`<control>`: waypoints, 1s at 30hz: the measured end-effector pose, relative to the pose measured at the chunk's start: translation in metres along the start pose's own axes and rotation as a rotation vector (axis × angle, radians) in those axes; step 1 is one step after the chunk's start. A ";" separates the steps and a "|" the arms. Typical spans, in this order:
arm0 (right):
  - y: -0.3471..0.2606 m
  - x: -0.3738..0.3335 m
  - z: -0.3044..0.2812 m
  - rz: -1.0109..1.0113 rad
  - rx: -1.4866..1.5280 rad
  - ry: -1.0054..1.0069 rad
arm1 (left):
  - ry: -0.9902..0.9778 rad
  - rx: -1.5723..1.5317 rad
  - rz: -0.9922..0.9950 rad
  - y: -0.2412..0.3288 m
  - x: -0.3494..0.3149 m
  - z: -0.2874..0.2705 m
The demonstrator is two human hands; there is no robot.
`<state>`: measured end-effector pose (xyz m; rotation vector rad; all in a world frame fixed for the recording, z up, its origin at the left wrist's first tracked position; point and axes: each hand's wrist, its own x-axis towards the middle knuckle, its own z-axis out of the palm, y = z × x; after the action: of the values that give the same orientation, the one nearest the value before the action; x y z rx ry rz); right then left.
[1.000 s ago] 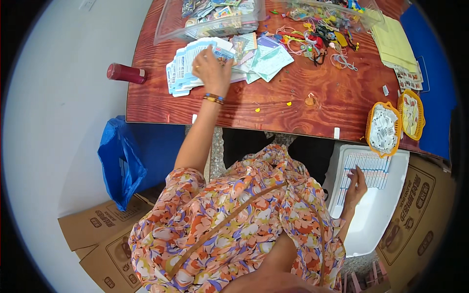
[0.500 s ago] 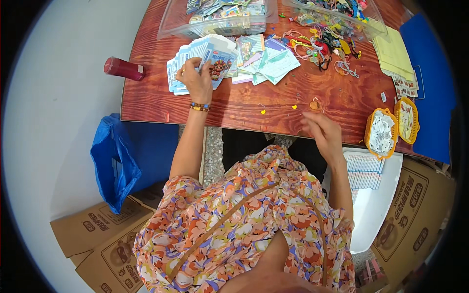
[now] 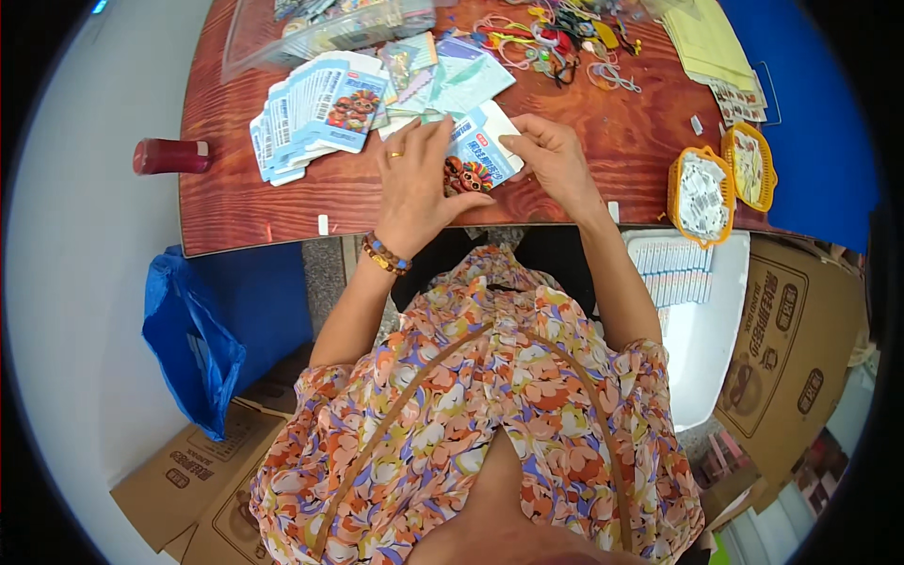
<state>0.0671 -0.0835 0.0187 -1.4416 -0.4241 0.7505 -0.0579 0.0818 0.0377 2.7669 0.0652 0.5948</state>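
A small light-blue card carton (image 3: 485,143) with a colourful cartoon figure lies between my two hands just above the table's near part. My left hand (image 3: 414,179) grips its left end, fingers along the far side and thumb below. At the other end, my right hand (image 3: 556,168) pinches the white flap between thumb and fingers. A fanned stack of matching flat cartons (image 3: 353,105) rests to the left of my left hand. Beyond the held carton lie loose pale-green and lilac cards (image 3: 466,83).
Clear plastic bins (image 3: 358,33) stand at the back, beside tangled coloured cords and trinkets (image 3: 565,47). Yellow baskets (image 3: 702,198) with small packets sit at the right. A dark red bottle (image 3: 169,156) is on the left. A white tub (image 3: 692,325) of cartons stands below the table.
My left hand has left the fanned stack and moved right with one carton. My right hand has come up to its flap end. The view has shifted, so the table sits further left.
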 end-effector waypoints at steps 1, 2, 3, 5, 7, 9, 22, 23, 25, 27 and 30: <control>0.000 -0.003 -0.003 0.012 -0.004 0.005 | -0.063 -0.014 -0.018 0.000 -0.004 0.009; 0.001 -0.005 -0.006 -0.013 -0.023 0.007 | -0.069 -0.022 -0.017 0.002 -0.003 0.011; 0.001 -0.006 -0.008 -0.039 -0.040 0.008 | -0.080 -0.047 -0.036 0.006 -0.002 0.013; 0.006 -0.004 -0.015 -0.082 -0.060 0.027 | -0.093 -0.073 -0.052 0.011 0.000 0.017; 0.006 -0.006 -0.018 -0.133 -0.078 0.044 | -0.054 -0.239 -0.147 0.015 0.001 0.022; -0.001 -0.015 -0.014 -0.122 0.130 0.246 | 0.011 -0.287 -0.154 0.011 0.004 0.025; 0.029 -0.040 -0.003 -0.297 0.050 0.329 | -0.007 -0.851 -0.412 0.036 0.007 0.043; 0.030 -0.039 -0.008 -0.298 0.092 0.317 | 0.009 -0.992 -0.367 0.035 0.008 0.043; 0.029 -0.040 -0.015 -0.301 0.089 0.281 | -0.040 -1.104 -0.382 0.033 0.005 0.037; 0.023 -0.042 -0.023 -0.285 0.089 0.198 | -0.087 -1.214 -0.399 0.031 0.006 0.029; 0.020 -0.043 -0.031 -0.284 0.036 0.109 | -0.194 -1.114 -0.244 0.026 0.007 0.021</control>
<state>0.0540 -0.1364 0.0035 -1.3466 -0.5156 0.4468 -0.0434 0.0521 0.0302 1.6793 0.0153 0.1797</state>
